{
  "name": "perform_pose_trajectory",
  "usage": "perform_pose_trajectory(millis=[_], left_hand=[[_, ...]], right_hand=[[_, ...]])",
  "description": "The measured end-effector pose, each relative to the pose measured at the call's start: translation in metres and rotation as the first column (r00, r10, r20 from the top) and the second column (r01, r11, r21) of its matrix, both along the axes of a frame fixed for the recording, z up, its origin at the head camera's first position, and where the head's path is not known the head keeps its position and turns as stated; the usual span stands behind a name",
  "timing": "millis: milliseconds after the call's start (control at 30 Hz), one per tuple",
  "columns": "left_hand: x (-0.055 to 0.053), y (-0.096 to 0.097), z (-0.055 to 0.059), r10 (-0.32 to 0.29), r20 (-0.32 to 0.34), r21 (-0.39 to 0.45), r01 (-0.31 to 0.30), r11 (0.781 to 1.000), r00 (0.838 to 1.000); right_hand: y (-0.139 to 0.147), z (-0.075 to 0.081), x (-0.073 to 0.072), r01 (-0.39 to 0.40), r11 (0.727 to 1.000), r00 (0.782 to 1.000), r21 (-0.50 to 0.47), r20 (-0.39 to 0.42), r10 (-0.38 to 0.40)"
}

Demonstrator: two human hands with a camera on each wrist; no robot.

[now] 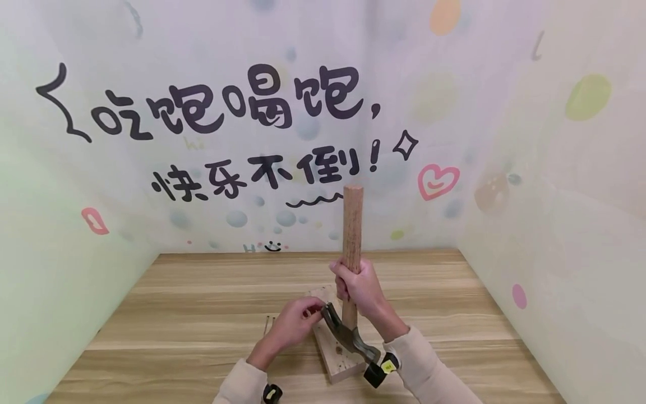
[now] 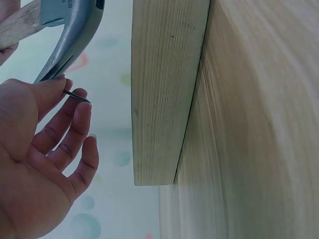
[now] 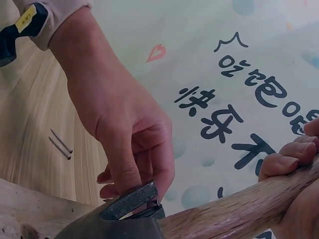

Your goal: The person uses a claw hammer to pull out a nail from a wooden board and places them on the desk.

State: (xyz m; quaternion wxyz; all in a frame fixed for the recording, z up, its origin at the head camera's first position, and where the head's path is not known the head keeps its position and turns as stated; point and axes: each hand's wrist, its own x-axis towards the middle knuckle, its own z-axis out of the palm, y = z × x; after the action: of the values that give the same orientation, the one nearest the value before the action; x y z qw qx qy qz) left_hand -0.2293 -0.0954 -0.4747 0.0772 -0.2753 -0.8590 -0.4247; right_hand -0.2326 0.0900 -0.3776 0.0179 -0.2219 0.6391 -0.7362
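Note:
My right hand (image 1: 364, 285) grips the wooden handle of a claw hammer (image 1: 353, 227), which stands handle-up with its dark metal head low. Under the head lies a wooden block (image 1: 333, 359) on the table. My left hand (image 1: 292, 322) is beside the claw, above the block's left side. In the left wrist view, its thumb and fingers pinch a thin nail (image 2: 78, 96) right by the claw tips; whether the nail touches the claw is unclear. The right wrist view shows the thumb at the hammer's forked claw (image 3: 132, 201), partly hiding the fingers.
Two loose nails (image 3: 60, 144) lie on the wood-grain table (image 1: 202, 292), left of the block. Printed wall panels (image 1: 242, 56) with black lettering enclose the table at the back and both sides. Dark straps with cameras (image 1: 272, 394) sit on both wrists.

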Motion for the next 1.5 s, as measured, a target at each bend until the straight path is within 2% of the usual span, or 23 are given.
perform_pose_trajectory(millis=[233, 367, 500, 567, 633, 733, 867, 1067, 1200, 1300, 1500], left_hand=[[0.000, -0.005, 0.001, 0.011, 0.022, 0.027, -0.011, 1.000, 1.000], [-0.002, -0.014, 0.000, 0.024, 0.060, 0.018, -0.025, 1.000, 0.998], [-0.002, -0.027, -0.002, 0.069, 0.079, -0.016, -0.068, 0.998, 0.995], [-0.002, -0.034, -0.002, 0.112, 0.080, -0.033, -0.110, 0.993, 0.990], [-0.001, -0.041, -0.002, 0.171, 0.092, -0.045, -0.167, 0.985, 0.981], [0.001, -0.053, -0.001, 0.261, 0.115, -0.056, -0.256, 0.965, 0.959], [0.002, -0.067, -0.002, 0.346, 0.131, -0.069, -0.339, 0.938, 0.929], [0.005, -0.084, -0.008, 0.424, 0.109, -0.143, -0.408, 0.902, 0.899], [0.007, -0.093, -0.011, 0.473, 0.121, -0.207, -0.443, 0.872, 0.873], [0.007, -0.097, -0.010, 0.495, 0.119, -0.249, -0.457, 0.854, 0.861], [0.008, -0.102, -0.012, 0.515, 0.120, -0.299, -0.464, 0.834, 0.848]], right_hand=[[-0.001, -0.003, -0.001, -0.015, 1.000, 1.000, 0.004, 0.000, 0.015], [-0.001, -0.008, -0.002, -0.006, 1.000, 1.000, 0.007, 0.011, 0.006], [0.000, -0.011, -0.002, 0.007, 1.000, 1.000, 0.019, 0.021, -0.007], [0.000, -0.012, -0.002, 0.010, 1.000, 1.000, 0.019, 0.019, -0.010], [0.000, -0.013, -0.002, 0.012, 1.000, 1.000, 0.018, 0.018, -0.012], [0.000, -0.014, -0.003, 0.012, 1.000, 1.000, 0.018, 0.021, -0.012], [0.000, -0.015, -0.004, 0.009, 0.999, 1.000, 0.032, 0.023, -0.009], [0.000, -0.018, -0.005, -0.002, 0.999, 1.000, 0.039, 0.009, 0.002], [0.001, -0.019, -0.005, -0.005, 0.999, 1.000, 0.041, 0.006, 0.005], [0.000, -0.020, -0.006, -0.009, 0.999, 1.000, 0.040, 0.004, 0.009], [0.000, -0.023, -0.006, -0.013, 0.999, 1.000, 0.035, 0.024, 0.012]])
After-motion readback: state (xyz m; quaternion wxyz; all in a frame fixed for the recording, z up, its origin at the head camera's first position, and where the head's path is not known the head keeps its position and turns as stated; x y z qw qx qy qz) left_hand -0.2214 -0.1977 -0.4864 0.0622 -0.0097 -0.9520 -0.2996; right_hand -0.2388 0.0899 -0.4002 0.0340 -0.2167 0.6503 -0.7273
